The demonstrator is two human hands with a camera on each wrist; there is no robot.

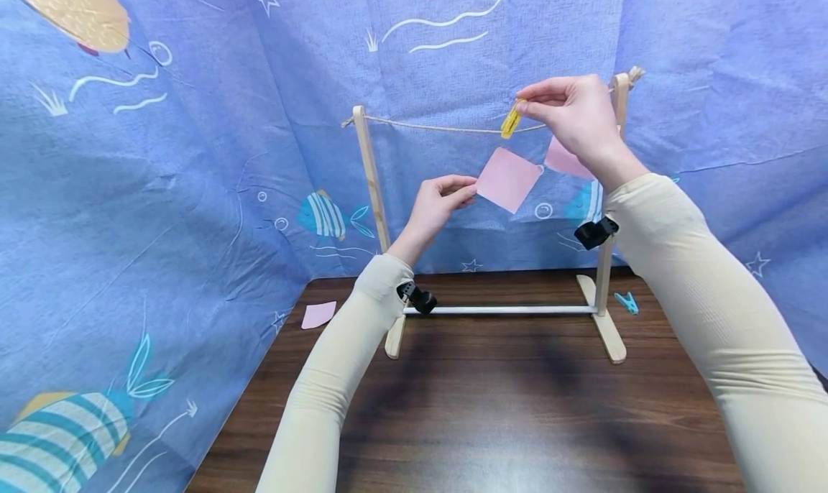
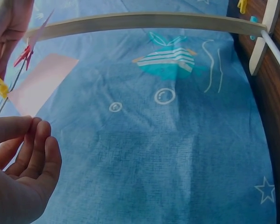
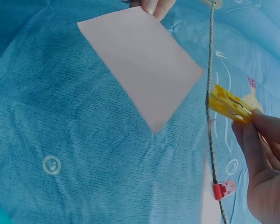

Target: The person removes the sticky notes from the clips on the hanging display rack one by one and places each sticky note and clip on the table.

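Between thumb and fingers my left hand [image 1: 441,204] pinches a pink square of paper [image 1: 509,180] by its left corner, just below the rope [image 1: 440,128]. My right hand [image 1: 578,118] pinches a yellow clothespin [image 1: 511,120] from above, its lower end at the rope. In the right wrist view the yellow clothespin [image 3: 231,103] meets the rope, and the paper [image 3: 142,65] is close beside it. A second pink paper [image 1: 564,159] hangs partly behind my right hand, near a red clothespin [image 3: 224,189] on the rope.
Two wooden posts [image 1: 370,169] hold the rope, joined below by a white rod [image 1: 511,310]. Another pink paper [image 1: 319,315] lies at the table's left edge, a blue clothespin [image 1: 626,302] by the right foot. A yellow clothespin [image 2: 242,6] shows there too. Blue cloth [image 1: 213,191] hangs behind.
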